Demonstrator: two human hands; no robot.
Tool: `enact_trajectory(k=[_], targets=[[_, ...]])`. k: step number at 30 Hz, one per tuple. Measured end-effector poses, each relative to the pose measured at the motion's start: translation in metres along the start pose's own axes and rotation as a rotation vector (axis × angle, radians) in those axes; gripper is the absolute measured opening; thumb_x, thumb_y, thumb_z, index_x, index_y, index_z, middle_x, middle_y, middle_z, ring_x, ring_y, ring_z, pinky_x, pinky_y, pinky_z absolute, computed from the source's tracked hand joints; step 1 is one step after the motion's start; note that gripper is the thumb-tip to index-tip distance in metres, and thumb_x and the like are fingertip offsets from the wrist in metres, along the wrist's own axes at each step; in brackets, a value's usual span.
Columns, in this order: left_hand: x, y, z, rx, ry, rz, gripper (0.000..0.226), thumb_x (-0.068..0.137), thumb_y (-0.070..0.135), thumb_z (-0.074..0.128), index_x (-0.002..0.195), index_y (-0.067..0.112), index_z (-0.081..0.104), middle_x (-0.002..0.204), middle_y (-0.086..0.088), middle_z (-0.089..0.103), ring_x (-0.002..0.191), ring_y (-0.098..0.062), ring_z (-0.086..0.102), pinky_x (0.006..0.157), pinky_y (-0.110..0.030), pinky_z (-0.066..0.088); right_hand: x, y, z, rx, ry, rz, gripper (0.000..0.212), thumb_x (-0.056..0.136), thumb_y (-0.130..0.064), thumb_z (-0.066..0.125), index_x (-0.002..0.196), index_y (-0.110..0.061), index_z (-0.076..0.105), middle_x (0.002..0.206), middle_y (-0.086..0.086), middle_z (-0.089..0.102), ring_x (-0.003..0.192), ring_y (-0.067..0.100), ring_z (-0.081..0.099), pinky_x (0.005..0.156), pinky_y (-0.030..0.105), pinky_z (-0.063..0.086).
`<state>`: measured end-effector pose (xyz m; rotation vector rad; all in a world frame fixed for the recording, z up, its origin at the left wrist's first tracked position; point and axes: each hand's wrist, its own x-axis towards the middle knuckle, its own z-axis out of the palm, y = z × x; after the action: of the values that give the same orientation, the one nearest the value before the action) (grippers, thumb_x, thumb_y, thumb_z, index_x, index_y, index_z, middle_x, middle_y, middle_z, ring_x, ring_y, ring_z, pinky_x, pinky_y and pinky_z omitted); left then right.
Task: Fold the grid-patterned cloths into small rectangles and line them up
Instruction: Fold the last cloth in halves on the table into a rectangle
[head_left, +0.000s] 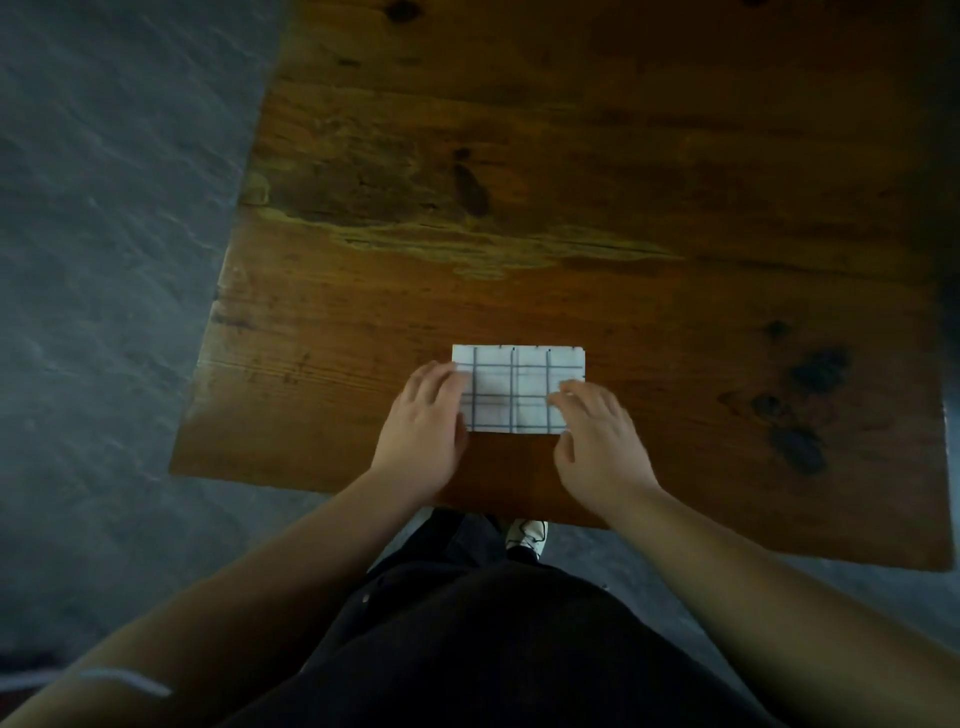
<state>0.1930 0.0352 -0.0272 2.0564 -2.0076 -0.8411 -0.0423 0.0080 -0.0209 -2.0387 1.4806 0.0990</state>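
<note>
Cloth, folded to a small rectangle, is seen by the near edge of the worktop, long axis left to right, flanked and pressed flat by the left hand and right hand, each grip loose-fingered, nothing clasped.

The cloth sits close to the near edge of the desk. I have the left hand over its left end and the right hand over its right end, so both sides are blocked. Bare wood runs from its far side to the far edge and toward the right edge.
</note>
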Motion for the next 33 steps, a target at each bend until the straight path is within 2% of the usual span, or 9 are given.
enact_trajectory(k=[3,6,8,10,15,19,22,26,33], targets=[[-0.022,0.003,0.022,0.14,-0.067,0.142,0.06,0.101,0.028,0.041,0.157,0.017,0.024,0.166,-0.005,0.022,0.155,-0.022,0.007,0.123,-0.037,0.002,-0.014,-0.006,0.017,-0.147,-0.104,-0.162,0.057,0.104,-0.026,0.036,0.16,-0.025,0.024,0.169,-0.003,0.016,0.157,0.015,0.004,0.124,0.036,0.0],[-0.036,0.0,0.043,0.244,-0.142,0.151,0.068,0.104,0.043,0.03,0.161,0.015,0.006,0.17,-0.006,0.004,0.156,-0.02,-0.007,0.124,-0.039,-0.008,-0.02,-0.008,0.034,-0.301,-0.154,-0.219,0.062,0.107,-0.038,0.028,0.163,-0.022,0.008,0.172,0.0,0.003,0.157,0.016,-0.007,0.123,0.038,-0.009],[-0.037,-0.004,0.049,0.259,-0.162,0.132,0.07,0.105,0.048,0.027,0.162,0.017,0.0,0.17,-0.003,-0.002,0.155,-0.019,-0.012,0.125,-0.04,-0.008,-0.022,-0.006,0.041,-0.331,-0.15,-0.193,0.064,0.107,-0.042,0.026,0.163,-0.02,0.006,0.172,0.001,0.001,0.158,0.018,-0.007,0.126,0.041,-0.005],[-0.037,-0.009,0.052,0.289,-0.138,0.146,0.069,0.104,0.049,0.026,0.162,0.02,0.001,0.17,-0.002,0.001,0.155,-0.018,-0.009,0.126,-0.044,-0.004,-0.026,-0.003,0.045,-0.359,-0.127,-0.173,0.065,0.106,-0.042,0.027,0.163,-0.019,0.007,0.172,0.003,0.002,0.158,0.019,-0.004,0.128,0.043,0.001],[-0.042,-0.019,0.053,0.353,-0.127,0.135,0.068,0.104,0.051,0.027,0.162,0.023,0.004,0.17,-0.004,0.005,0.156,-0.022,-0.003,0.125,-0.053,0.001,-0.038,0.004,0.047,-0.378,-0.132,-0.095,0.068,0.106,-0.043,0.025,0.163,-0.017,-0.002,0.171,0.003,-0.008,0.157,0.018,-0.01,0.127,0.044,-0.003],[-0.05,-0.01,0.054,0.304,-0.123,0.159,0.07,0.104,0.05,0.026,0.162,0.02,0.0,0.168,-0.004,-0.005,0.156,-0.021,-0.009,0.126,-0.047,-0.003,-0.041,0.001,0.047,-0.35,-0.088,-0.084,0.069,0.106,-0.042,0.026,0.163,-0.016,-0.002,0.171,0.004,-0.007,0.157,0.018,-0.009,0.127,0.043,-0.003],[-0.053,0.007,0.063,0.289,-0.117,0.206,0.069,0.103,0.048,0.02,0.162,0.016,0.005,0.169,-0.006,0.003,0.155,-0.02,-0.008,0.127,-0.045,0.002,-0.036,-0.014,0.05,-0.354,-0.064,-0.095,0.068,0.106,-0.041,0.027,0.163,-0.014,-0.001,0.171,0.004,-0.009,0.157,0.019,-0.01,0.127,0.043,-0.003],[-0.049,0.02,0.076,0.289,-0.15,0.138,0.068,0.103,0.05,0.008,0.161,0.015,-0.002,0.168,-0.004,-0.006,0.154,-0.018,-0.014,0.126,-0.043,-0.006,-0.027,-0.022,0.059,-0.376,-0.1,-0.085,0.067,0.107,-0.041,0.022,0.163,-0.014,-0.004,0.171,0.004,-0.011,0.157,0.018,-0.014,0.128,0.045,-0.002],[-0.05,0.014,0.07,0.288,-0.105,0.067,0.068,0.105,0.048,0.022,0.162,0.018,0.002,0.17,-0.001,0.001,0.156,-0.015,-0.007,0.126,-0.044,-0.002,-0.031,0.0,0.058,-0.398,-0.105,-0.054,0.067,0.107,-0.046,0.016,0.162,-0.017,-0.008,0.171,0.001,-0.013,0.157,0.017,-0.014,0.128,0.047,-0.002]])
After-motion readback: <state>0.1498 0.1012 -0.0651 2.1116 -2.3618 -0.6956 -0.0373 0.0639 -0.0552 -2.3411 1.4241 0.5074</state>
